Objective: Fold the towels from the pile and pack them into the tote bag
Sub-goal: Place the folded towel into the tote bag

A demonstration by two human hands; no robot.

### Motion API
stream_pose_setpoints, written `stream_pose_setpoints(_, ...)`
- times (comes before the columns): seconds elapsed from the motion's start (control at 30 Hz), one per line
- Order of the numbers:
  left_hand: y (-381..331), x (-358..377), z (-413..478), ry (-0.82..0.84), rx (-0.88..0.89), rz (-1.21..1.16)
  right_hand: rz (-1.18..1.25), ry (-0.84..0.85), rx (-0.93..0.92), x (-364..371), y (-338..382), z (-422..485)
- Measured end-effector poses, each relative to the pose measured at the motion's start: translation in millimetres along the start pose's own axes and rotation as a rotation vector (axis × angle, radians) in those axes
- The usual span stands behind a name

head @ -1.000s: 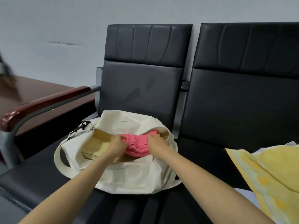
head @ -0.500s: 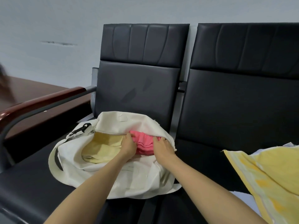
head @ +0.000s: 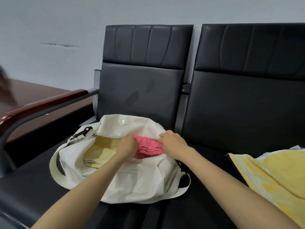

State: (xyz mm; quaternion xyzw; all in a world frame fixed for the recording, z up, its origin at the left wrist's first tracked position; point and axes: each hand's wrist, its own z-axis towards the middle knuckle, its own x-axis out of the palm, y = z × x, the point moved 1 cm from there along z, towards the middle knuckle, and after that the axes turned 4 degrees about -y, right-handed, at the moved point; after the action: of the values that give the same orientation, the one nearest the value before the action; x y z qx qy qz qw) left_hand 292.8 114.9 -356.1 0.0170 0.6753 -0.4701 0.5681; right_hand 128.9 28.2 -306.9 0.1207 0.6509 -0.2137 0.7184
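Observation:
A cream canvas tote bag (head: 132, 184) lies on the left black seat with its zipper mouth open. A folded pink towel (head: 149, 148) sits in the right half of the opening, and a pale yellow towel (head: 100, 151) lies inside to the left. My left hand (head: 127, 148) is closed on the pink towel's left end inside the bag. My right hand (head: 173, 144) grips the pink towel's right end, right by the upper zipper edge. A yellow towel (head: 272, 176) from the pile lies on the right seat.
Two black padded chairs (head: 239, 104) stand side by side against a pale wall. A dark red armrest (head: 41, 104) on a grey metal frame runs along the left. Behind it is a brown wooden table (head: 29, 91). The bag's strap (head: 55, 166) loops out to the left.
Both hands have pushed the pink towel lower into the bag, so less of it shows. My right hand has shifted up to the far zipper edge.

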Motion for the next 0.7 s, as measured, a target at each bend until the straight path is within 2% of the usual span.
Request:
stream_pose_setpoints(0.17, -1.0, -6.8, 11.9, -0.05, -0.061, -0.116, 0.042, -0.159, 0.149, 17.4, -27.5, 19.5)
stream_pose_setpoints(0.27, -7.0, -6.9, 15.2, -0.143, 0.048, -0.152, 0.27, -0.296, 0.254, 15.9, -33.7, 25.5)
stream_pose_setpoints(0.33, -8.9, -8.7, 14.6, -0.172, 0.117, -0.215, 0.454, -0.357, 0.391, 13.3, -36.5, 26.2)
stream_pose_setpoints(0.43, -6.3, -11.6, 14.7, -0.081, 0.183, -0.225, 0.735, -0.314, 0.584, 15.1, -37.1, 27.2)
stream_pose_setpoints(0.5, -0.9, -11.8, 21.0, -0.004, 0.214, -0.185, 0.868, -0.292, 0.571, 18.6, -34.5, 26.5)
stream_pose_setpoints(0.57, 3.7, -9.3, 24.6, 0.034, 0.191, -0.153, 0.891, -0.264, 0.524, 20.1, -33.0, 23.3)
stream_pose_setpoints(0.67, 0.5, 6.8, 4.8, -0.027, 0.216, 0.043, 0.77, -0.264, 0.431, 24.0, -37.5, 13.8)
stream_pose_setpoints(0.7, -1.8, 12.3, -6.8, -0.051, 0.246, 0.033, 0.713, -0.297, 0.381, 27.0, -38.5, 9.3)
